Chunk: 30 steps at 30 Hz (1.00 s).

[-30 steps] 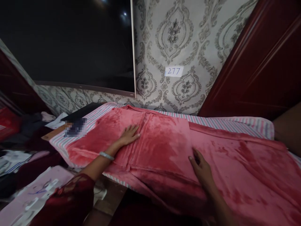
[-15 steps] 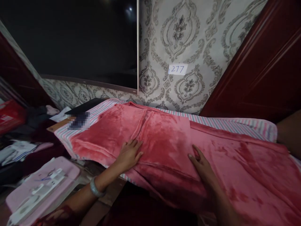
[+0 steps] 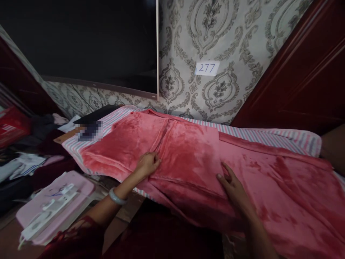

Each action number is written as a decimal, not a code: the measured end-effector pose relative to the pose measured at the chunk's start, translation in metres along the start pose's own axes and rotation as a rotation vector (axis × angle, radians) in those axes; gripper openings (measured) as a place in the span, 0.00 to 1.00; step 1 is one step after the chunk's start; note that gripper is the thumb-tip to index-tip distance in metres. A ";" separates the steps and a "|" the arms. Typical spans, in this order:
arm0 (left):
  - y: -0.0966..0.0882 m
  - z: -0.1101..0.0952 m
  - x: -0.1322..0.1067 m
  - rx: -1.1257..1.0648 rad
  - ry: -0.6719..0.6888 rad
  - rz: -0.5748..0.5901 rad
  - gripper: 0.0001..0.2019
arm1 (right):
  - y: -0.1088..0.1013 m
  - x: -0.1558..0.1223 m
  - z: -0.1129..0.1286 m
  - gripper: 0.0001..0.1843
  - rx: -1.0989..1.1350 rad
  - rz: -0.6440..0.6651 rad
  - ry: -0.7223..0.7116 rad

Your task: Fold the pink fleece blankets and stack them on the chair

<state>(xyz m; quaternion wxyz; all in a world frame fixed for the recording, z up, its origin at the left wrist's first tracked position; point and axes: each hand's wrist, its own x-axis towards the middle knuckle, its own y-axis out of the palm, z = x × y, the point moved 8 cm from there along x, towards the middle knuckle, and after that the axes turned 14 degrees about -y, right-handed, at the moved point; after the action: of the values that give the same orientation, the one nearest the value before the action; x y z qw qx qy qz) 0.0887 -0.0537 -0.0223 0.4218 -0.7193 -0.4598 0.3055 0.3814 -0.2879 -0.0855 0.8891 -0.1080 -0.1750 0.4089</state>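
one red box (image 3: 13, 126): far left, cropped by the border, blurred in its lettering.
clothes pile (image 3: 21, 165): beside the box, hard to separate into single items.
pink case (image 3: 82, 185): low left, topped by a white power strip (image 3: 50, 212).
pixelated patch (image 3: 90, 131): over the left end of a striped cloth (image 3: 120, 119), masked from reading.
left hand (image 3: 148, 163): nearly closed, fingers curled against a red plush cloth (image 3: 202, 158) beside its dark crease; pinching or merely pressing, cannot tell.
red plush cloth: laid along the striped cloth before a patterned wall (image 3: 215, 90), doubled over between the hands.
plush nap: probably soft, limp, not fragile, perhaps weighty in bulk and inclined to slide layer over layer.
folded edges: judged the best hold, both layers taken together near crease and right margin.
right hand (image 3: 233, 183): half open, thumb and forefinger parted at the upper layer's right edge, gripping nothing visible; partly obscured in the other fingers.
right end: cut off; lost in shadow below.
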 end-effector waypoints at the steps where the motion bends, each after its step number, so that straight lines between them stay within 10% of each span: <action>1: -0.001 0.003 0.002 -0.068 -0.015 0.004 0.09 | 0.000 0.001 0.002 0.48 -0.008 0.004 -0.005; 7: -0.010 0.003 0.003 -0.370 0.064 -0.035 0.08 | -0.003 0.008 0.015 0.44 -0.009 -0.026 -0.069; 17: 0.000 -0.001 -0.003 0.033 0.020 0.073 0.07 | 0.001 -0.003 0.001 0.51 0.027 0.006 -0.001; 22: -0.022 -0.031 -0.034 0.115 0.199 -0.178 0.18 | 0.002 -0.005 0.011 0.53 0.058 0.057 -0.005; 26: 0.020 -0.083 -0.082 0.114 0.640 -0.054 0.39 | 0.003 -0.004 0.025 0.49 0.110 0.010 -0.026; 30: 0.063 -0.121 -0.098 0.127 0.705 0.030 0.48 | 0.003 0.000 0.040 0.46 0.161 -0.076 -0.053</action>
<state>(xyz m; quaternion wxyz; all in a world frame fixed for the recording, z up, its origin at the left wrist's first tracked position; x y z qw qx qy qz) 0.1756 -0.1972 -0.0180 0.5940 -0.7594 -0.2554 0.0726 0.3634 -0.2839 -0.0499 0.9048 -0.0185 -0.1690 0.3904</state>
